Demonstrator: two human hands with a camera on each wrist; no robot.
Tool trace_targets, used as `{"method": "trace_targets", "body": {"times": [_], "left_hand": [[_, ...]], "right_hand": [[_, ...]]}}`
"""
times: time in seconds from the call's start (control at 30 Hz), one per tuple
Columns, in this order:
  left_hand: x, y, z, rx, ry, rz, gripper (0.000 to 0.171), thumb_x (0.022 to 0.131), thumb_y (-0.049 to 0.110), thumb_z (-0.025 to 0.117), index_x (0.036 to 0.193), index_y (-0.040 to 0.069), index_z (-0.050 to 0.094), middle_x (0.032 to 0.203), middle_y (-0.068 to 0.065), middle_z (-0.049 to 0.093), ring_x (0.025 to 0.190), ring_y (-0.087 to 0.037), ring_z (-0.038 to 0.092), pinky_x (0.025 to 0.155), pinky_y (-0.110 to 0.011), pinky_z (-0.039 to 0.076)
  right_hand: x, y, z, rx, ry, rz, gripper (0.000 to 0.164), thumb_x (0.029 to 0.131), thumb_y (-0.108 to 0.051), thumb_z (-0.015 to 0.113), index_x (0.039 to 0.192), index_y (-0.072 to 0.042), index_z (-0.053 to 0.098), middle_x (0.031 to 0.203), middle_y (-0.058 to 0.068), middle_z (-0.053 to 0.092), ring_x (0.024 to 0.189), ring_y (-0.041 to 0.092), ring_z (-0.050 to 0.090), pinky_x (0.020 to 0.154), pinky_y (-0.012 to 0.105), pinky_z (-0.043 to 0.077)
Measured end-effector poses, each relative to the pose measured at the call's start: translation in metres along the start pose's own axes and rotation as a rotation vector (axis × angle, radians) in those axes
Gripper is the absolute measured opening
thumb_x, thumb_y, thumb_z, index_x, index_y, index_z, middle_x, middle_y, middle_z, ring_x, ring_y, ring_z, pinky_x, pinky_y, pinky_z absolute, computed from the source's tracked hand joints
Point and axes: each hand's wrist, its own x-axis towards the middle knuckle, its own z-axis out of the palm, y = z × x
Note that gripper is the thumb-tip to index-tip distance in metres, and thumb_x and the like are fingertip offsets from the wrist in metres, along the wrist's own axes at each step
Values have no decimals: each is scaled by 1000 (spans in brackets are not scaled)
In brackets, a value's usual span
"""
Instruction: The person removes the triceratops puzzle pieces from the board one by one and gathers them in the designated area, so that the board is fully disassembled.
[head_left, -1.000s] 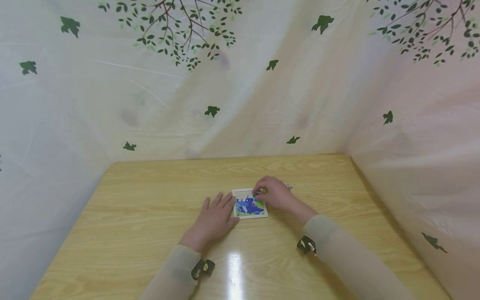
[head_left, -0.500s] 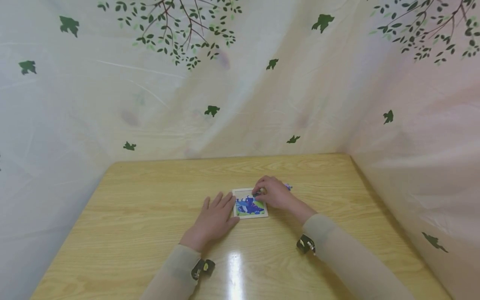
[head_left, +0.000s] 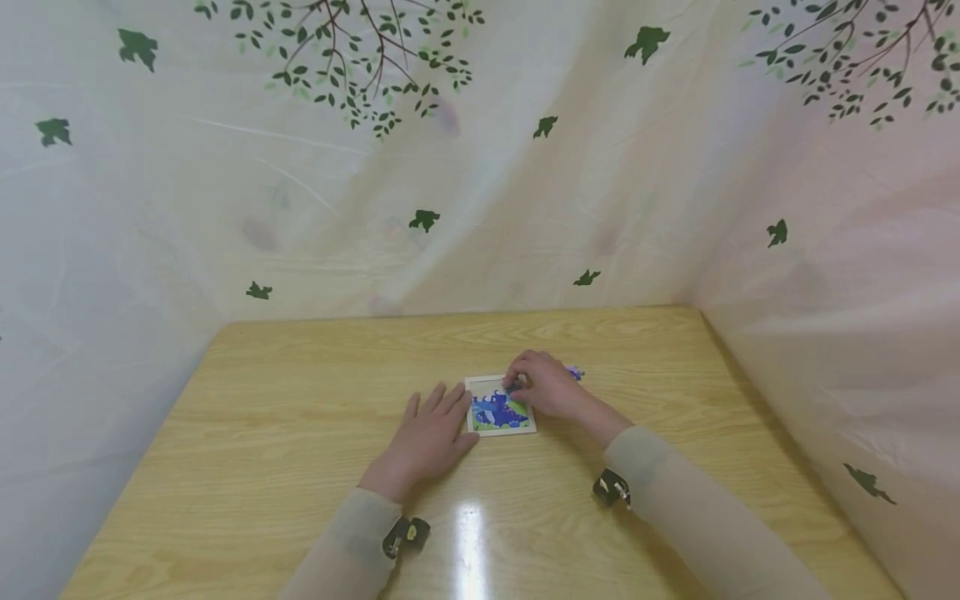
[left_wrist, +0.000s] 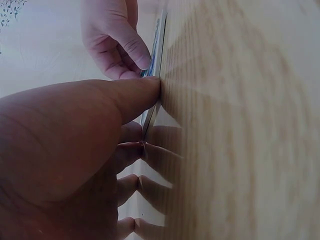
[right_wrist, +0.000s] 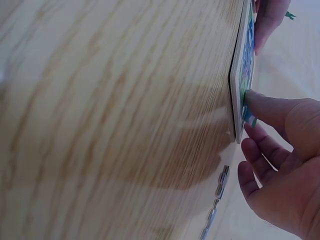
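A small jigsaw puzzle [head_left: 499,412] in a pale frame lies on the table and shows a blue dinosaur on green. My left hand [head_left: 423,437] lies flat at its left side with fingers spread, and the fingertips and thumb touch the frame's edge. Over the upper right of the puzzle, my right hand [head_left: 549,385] pinches a teal puzzle piece [right_wrist: 251,118] between thumb and fingers. In the right wrist view the piece stands tilted, right at the puzzle surface. The fingers cover much of it in the head view. A bare strip shows along the puzzle's top left.
Loose puzzle pieces [head_left: 576,372] lie on the table behind the right hand, and the right wrist view shows them flat in a row [right_wrist: 222,181]. The wooden table [head_left: 300,500] meets a hanging cloth [head_left: 480,275] with leaf prints at the back and sides.
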Motion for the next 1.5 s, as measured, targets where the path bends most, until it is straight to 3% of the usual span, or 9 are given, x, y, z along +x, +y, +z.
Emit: {"method": "trace_targets", "body": {"times": [0.43, 0.67, 0.93, 1.07, 1.33, 1.5], "left_hand": [[1, 0, 2, -1, 0, -5, 72, 115, 51, 54, 172, 10, 38, 181, -11, 29, 167, -41, 19, 133, -70, 10], [1, -1, 2, -1, -6, -9, 72, 115, 51, 54, 172, 10, 39, 180, -11, 29, 167, -41, 18, 133, -70, 9], [0, 0, 1, -4, -9, -12, 72, 115, 50, 54, 172, 10, 39, 180, -10, 29, 167, -41, 19, 133, -70, 10], [0, 0, 1, -10, -11, -13, 72, 115, 50, 54, 172, 10, 39, 181, -10, 29, 168, -41, 18, 133, -69, 9], [-1, 2, 0, -18, -10, -4, 72, 115, 49, 54, 172, 9, 38, 181, -11, 28, 168, -41, 18, 133, -69, 8], [-4, 4, -4, -28, -3, -1, 71, 115, 45, 55, 171, 6, 38, 180, -13, 28, 167, -42, 18, 133, -69, 7]], "right_hand": [[-1, 4, 2, 30, 23, -7, 25, 97, -11, 86, 117, -25, 82, 126, 0, 72, 124, 28, 63, 117, 56, 46], [-1, 4, 1, 134, 5, -16, 36, 101, -5, 78, 133, -21, 79, 120, -2, 71, 111, 21, 66, 102, 46, 58], [-4, 3, -2, 225, -27, 11, 37, 106, -7, 73, 142, -18, 72, 131, 3, 74, 124, 24, 68, 111, 48, 56], [-6, 6, -7, 258, 9, 29, 33, 106, -8, 73, 138, -14, 71, 122, 0, 73, 115, 20, 67, 106, 45, 58], [-21, 22, -28, 286, 75, 59, 9, 107, -8, 72, 114, -15, 71, 112, 0, 73, 109, 22, 67, 97, 43, 58], [-31, 39, -42, 294, 94, 107, 7, 109, -11, 70, 115, -14, 72, 113, 2, 73, 108, 24, 66, 92, 42, 57]]}}
